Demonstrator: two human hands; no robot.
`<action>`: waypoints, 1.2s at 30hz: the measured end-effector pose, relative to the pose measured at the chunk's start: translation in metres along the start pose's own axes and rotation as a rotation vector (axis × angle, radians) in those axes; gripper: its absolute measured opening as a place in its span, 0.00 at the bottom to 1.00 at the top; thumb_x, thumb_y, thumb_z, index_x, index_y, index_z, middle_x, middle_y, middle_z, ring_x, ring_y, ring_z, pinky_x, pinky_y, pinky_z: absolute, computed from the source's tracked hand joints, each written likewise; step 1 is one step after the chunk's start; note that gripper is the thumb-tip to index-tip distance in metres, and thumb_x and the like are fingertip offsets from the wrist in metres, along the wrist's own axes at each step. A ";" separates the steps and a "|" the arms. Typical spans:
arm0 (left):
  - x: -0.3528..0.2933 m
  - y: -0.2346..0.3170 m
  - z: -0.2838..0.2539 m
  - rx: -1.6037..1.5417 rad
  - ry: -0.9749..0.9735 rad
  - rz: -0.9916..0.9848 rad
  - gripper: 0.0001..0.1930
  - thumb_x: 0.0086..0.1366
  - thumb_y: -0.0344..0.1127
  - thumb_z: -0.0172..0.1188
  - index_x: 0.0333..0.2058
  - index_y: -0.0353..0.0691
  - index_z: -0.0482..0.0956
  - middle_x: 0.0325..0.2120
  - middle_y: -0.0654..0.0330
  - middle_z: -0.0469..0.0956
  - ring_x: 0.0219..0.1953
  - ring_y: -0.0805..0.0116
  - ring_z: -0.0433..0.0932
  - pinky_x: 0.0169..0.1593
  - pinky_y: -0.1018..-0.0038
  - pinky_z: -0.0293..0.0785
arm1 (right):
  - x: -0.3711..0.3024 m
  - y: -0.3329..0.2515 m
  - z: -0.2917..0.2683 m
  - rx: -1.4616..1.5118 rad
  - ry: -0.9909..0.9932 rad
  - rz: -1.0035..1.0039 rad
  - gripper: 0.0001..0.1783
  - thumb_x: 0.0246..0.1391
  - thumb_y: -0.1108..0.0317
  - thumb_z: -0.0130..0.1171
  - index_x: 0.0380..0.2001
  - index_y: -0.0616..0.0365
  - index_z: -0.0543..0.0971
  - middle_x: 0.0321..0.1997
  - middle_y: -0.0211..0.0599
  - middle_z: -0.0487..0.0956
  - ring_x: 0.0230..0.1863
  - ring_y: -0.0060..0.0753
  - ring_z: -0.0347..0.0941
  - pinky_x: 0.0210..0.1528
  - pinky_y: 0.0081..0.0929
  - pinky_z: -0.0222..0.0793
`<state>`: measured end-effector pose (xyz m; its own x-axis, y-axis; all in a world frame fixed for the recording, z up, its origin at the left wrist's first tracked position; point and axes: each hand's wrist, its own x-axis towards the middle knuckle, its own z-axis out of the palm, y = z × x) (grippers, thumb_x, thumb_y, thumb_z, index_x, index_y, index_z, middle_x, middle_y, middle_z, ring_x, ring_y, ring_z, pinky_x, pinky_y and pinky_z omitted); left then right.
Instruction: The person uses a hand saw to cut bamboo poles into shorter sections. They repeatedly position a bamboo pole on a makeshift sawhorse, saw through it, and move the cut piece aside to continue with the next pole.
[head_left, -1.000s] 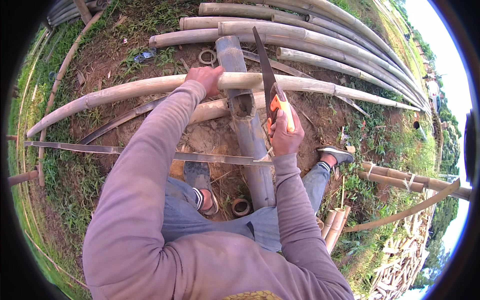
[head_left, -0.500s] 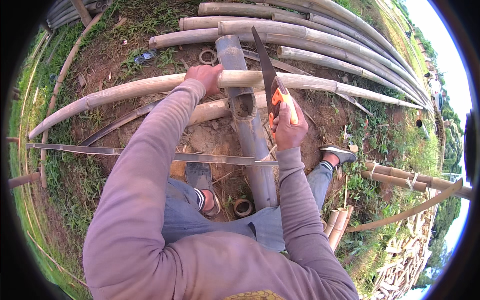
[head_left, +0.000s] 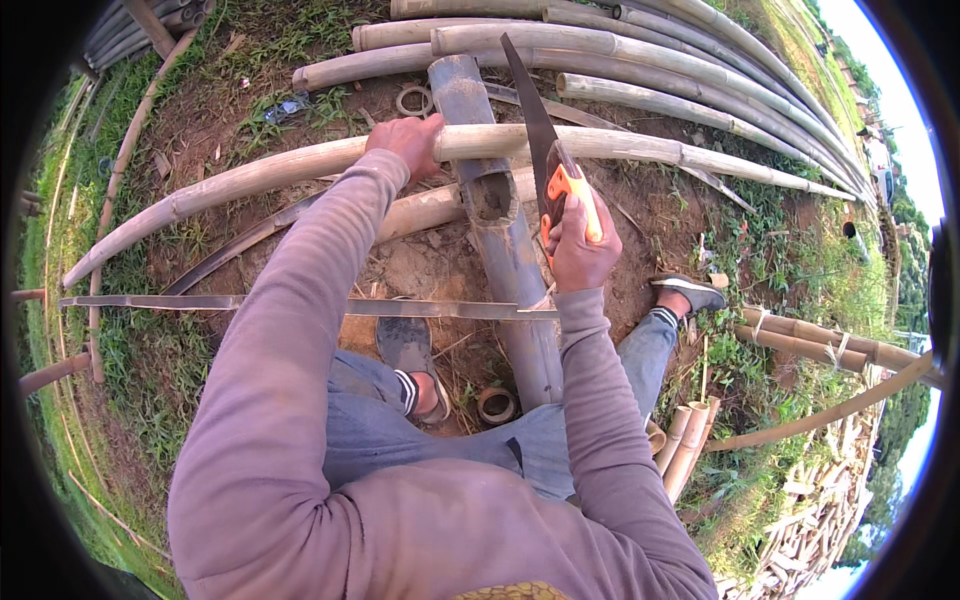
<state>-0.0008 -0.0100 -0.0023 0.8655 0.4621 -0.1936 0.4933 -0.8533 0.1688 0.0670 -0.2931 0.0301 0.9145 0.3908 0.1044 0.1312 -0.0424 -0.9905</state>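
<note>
A long pale bamboo pole (head_left: 610,143) lies crosswise over a thick grey bamboo support (head_left: 462,95). My left hand (head_left: 405,143) is closed round the pole just left of the support. In my right hand (head_left: 586,245) is the orange-and-white handle of a handsaw (head_left: 535,110). The saw's dark blade points away from me and crosses the pole to the right of the support. From this angle I cannot tell whether the teeth are cutting in. Below the pole, the support has a squarish notch (head_left: 492,198) in its upper side.
Several long bamboo poles (head_left: 640,75) lie at the far side. A split bamboo strip (head_left: 400,308) spans in front of my legs. Short bamboo pieces (head_left: 685,450) stand near my right leg. Cut rings (head_left: 495,405) lie on the ground. Offcuts (head_left: 810,510) are heaped at the lower right.
The whole view has shifted slightly, with the pole and support higher in the picture. Both hands keep their holds, and the saw stays across the pole.
</note>
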 end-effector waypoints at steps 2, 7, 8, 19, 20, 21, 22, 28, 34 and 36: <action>0.005 -0.001 -0.010 0.008 -0.009 -0.018 0.32 0.57 0.50 0.77 0.58 0.51 0.76 0.48 0.52 0.87 0.52 0.49 0.87 0.55 0.55 0.83 | 0.001 -0.004 0.001 -0.020 0.001 0.005 0.21 0.72 0.65 0.64 0.63 0.62 0.79 0.31 0.26 0.81 0.25 0.12 0.72 0.25 0.17 0.69; -0.001 -0.014 0.003 0.015 -0.036 -0.014 0.30 0.59 0.49 0.75 0.57 0.49 0.76 0.46 0.50 0.88 0.51 0.48 0.87 0.54 0.53 0.82 | -0.152 -0.012 -0.081 -0.090 -0.007 0.007 0.31 0.72 0.55 0.63 0.66 0.71 0.75 0.34 0.33 0.83 0.21 0.13 0.70 0.22 0.16 0.66; 0.001 -0.013 -0.002 0.021 -0.043 -0.010 0.30 0.59 0.49 0.75 0.57 0.49 0.76 0.46 0.50 0.88 0.51 0.48 0.87 0.54 0.53 0.82 | -0.160 -0.015 -0.085 -0.103 -0.001 0.000 0.33 0.72 0.53 0.63 0.66 0.72 0.74 0.33 0.34 0.82 0.21 0.13 0.69 0.22 0.15 0.65; -0.005 -0.004 0.001 -0.001 0.034 -0.003 0.27 0.59 0.45 0.74 0.56 0.50 0.76 0.46 0.53 0.87 0.51 0.49 0.87 0.55 0.54 0.82 | -0.015 0.005 -0.022 -0.140 -0.031 -0.025 0.21 0.71 0.66 0.64 0.62 0.65 0.80 0.39 0.33 0.85 0.29 0.13 0.74 0.30 0.16 0.71; -0.003 -0.004 -0.001 -0.002 0.016 0.005 0.27 0.59 0.45 0.74 0.56 0.50 0.76 0.46 0.53 0.87 0.51 0.49 0.87 0.55 0.54 0.82 | -0.040 0.009 -0.033 -0.210 -0.016 -0.066 0.23 0.71 0.66 0.65 0.63 0.65 0.79 0.41 0.36 0.86 0.28 0.14 0.75 0.30 0.16 0.72; 0.000 -0.010 -0.006 0.007 0.012 -0.006 0.27 0.59 0.46 0.74 0.56 0.50 0.76 0.46 0.53 0.87 0.51 0.49 0.86 0.55 0.54 0.82 | -0.068 0.002 -0.045 -0.137 -0.026 -0.028 0.25 0.71 0.64 0.65 0.64 0.67 0.78 0.42 0.39 0.87 0.27 0.15 0.75 0.29 0.17 0.73; -0.003 -0.011 -0.002 0.003 -0.020 -0.017 0.27 0.59 0.46 0.74 0.56 0.50 0.76 0.47 0.53 0.87 0.52 0.49 0.86 0.55 0.54 0.82 | -0.107 -0.010 -0.066 -0.080 -0.041 0.037 0.28 0.71 0.62 0.65 0.66 0.68 0.76 0.44 0.42 0.87 0.27 0.17 0.76 0.29 0.18 0.73; -0.001 -0.011 0.004 -0.015 -0.042 -0.016 0.29 0.56 0.47 0.75 0.54 0.50 0.75 0.49 0.51 0.86 0.54 0.47 0.85 0.56 0.50 0.80 | -0.156 0.002 -0.101 -0.084 -0.021 -0.019 0.30 0.73 0.56 0.62 0.66 0.70 0.75 0.43 0.42 0.87 0.24 0.17 0.74 0.27 0.19 0.72; 0.001 -0.008 0.001 0.004 -0.030 -0.024 0.31 0.58 0.49 0.76 0.57 0.50 0.76 0.48 0.52 0.86 0.53 0.48 0.86 0.55 0.53 0.81 | -0.021 -0.004 -0.019 0.034 -0.063 0.089 0.20 0.71 0.65 0.65 0.59 0.65 0.77 0.38 0.30 0.82 0.30 0.16 0.75 0.31 0.19 0.74; 0.006 -0.010 0.000 0.010 -0.044 0.006 0.33 0.55 0.50 0.76 0.57 0.47 0.75 0.48 0.50 0.86 0.54 0.47 0.85 0.58 0.51 0.79 | -0.032 0.016 -0.024 -0.083 -0.116 -0.025 0.22 0.69 0.63 0.68 0.58 0.64 0.76 0.39 0.31 0.81 0.34 0.17 0.76 0.36 0.21 0.76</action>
<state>-0.0004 0.0013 -0.0053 0.8639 0.4457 -0.2347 0.4866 -0.8588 0.1603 0.0493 -0.3280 0.0128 0.8607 0.4963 0.1133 0.1892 -0.1053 -0.9763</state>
